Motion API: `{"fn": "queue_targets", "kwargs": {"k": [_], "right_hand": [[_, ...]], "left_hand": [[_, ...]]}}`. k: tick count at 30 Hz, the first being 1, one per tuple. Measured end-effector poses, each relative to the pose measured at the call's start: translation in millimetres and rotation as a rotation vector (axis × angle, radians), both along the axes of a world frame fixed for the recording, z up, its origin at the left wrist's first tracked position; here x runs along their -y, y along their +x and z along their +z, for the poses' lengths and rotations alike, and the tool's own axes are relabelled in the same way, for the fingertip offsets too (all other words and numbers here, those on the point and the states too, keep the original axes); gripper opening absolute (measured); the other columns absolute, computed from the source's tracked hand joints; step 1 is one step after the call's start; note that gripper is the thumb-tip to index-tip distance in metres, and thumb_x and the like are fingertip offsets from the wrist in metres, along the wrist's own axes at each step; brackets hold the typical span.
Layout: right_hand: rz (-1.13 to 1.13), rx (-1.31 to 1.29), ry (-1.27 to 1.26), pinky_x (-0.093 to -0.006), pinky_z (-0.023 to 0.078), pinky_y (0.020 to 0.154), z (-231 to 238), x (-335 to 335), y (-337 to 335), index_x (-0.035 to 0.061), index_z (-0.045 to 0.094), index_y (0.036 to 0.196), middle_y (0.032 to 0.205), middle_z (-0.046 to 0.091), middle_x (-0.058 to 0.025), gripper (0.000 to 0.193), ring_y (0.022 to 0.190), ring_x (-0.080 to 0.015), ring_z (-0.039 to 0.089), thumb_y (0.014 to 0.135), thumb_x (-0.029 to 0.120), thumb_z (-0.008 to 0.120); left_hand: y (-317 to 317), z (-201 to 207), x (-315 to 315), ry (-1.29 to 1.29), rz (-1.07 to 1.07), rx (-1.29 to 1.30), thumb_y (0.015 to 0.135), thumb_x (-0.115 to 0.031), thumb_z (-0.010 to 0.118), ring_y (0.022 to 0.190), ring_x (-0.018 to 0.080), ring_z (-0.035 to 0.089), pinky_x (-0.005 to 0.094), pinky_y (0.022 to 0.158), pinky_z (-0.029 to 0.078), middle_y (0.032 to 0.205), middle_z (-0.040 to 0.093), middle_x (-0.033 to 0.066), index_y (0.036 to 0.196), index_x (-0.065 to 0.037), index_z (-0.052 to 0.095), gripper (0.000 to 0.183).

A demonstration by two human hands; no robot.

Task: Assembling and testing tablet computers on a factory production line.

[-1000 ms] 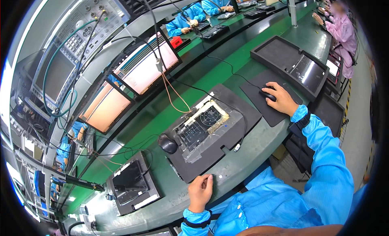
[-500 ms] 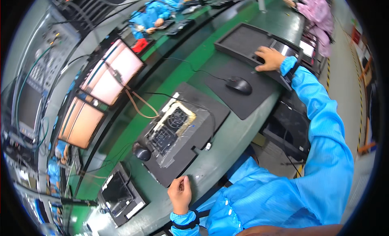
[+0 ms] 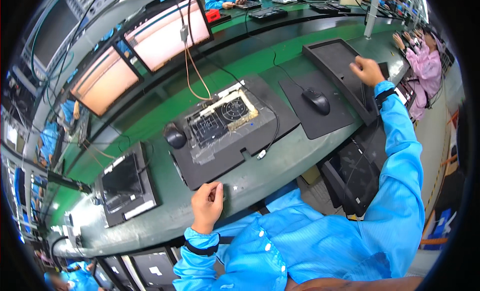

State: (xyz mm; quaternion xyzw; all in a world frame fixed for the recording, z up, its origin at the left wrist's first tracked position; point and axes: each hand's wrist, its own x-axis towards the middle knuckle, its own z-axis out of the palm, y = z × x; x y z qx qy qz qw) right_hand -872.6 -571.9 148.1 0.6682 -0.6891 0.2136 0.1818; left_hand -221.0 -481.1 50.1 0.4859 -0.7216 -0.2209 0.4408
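At the far right of the desk point(image 3: 280, 166), the right hand point(image 3: 367, 71) reaches into a black moulded tray point(image 3: 340, 58) that sits tilted against the desk edge; its fingers are spread and rest on the tray's inner surface, grasping nothing that can be made out. Just left of the tray lies a dark mouse pad point(image 3: 315, 116) with a black mouse point(image 3: 317, 100) on it, its cable running back toward the green strip point(image 3: 235, 66) along the desk.

Nearer the middle, a black fixture plate point(image 3: 235, 136) carries an opened device point(image 3: 222, 116) with a round fan and a pale frame around it; a black round knob point(image 3: 175, 136) stands at the plate's left corner. The left hand point(image 3: 207, 203) rests on the grey desk edge just in front of this plate, fingers curled loosely under, holding nothing.

Further left sits a small dark screen unit point(image 3: 125, 183) with a white label strip along its lower edge. Behind the fixture, two monitors point(image 3: 135, 53) glow pale pink. Below the desk on the right stand stacked black trays point(image 3: 352, 176). At the far right, a person in a pink coat point(image 3: 427, 66) works at the next station.
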Motion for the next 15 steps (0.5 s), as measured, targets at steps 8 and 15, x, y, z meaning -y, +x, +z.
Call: {"fn": "queue_targets", "kwargs": {"k": [8, 15], "right_hand": [[0.265, -0.039, -0.486, -0.044, 0.051, 0.061, 107.8, -18.2, 191.2, 0.0058, 0.065, 0.109, 0.085, 0.065, -0.0177, 0.025, 0.07, -0.035, 0.065, 0.102, 0.028, 0.057], [0.773, 0.723, 0.282, -0.038, 0.045, 0.074, 56.2, -31.8, 389.1, 0.0027, 0.057, 0.112, 0.083, 0.058, -0.0147, 0.04, 0.076, -0.0311, 0.047, 0.11, 0.041, 0.044]], "left_hand": [[-60.7, 32.1, -37.4, 0.368, -0.609, -0.337, 0.078, -0.014, 0.088, 0.139, 0.0323, 0.048, 0.0473, 0.116, 0.04, 0.147, 0.047, 0.0192, 0.162, -0.006, 0.02, 0.109], [-81.2, 22.8, -71.7, 0.336, -0.44, -0.535, 0.091, -0.013, 0.078, 0.121, 0.0188, 0.057, 0.0339, 0.101, 0.046, 0.13, 0.061, 0.0114, 0.134, 0.003, 0.055, 0.051]]}}
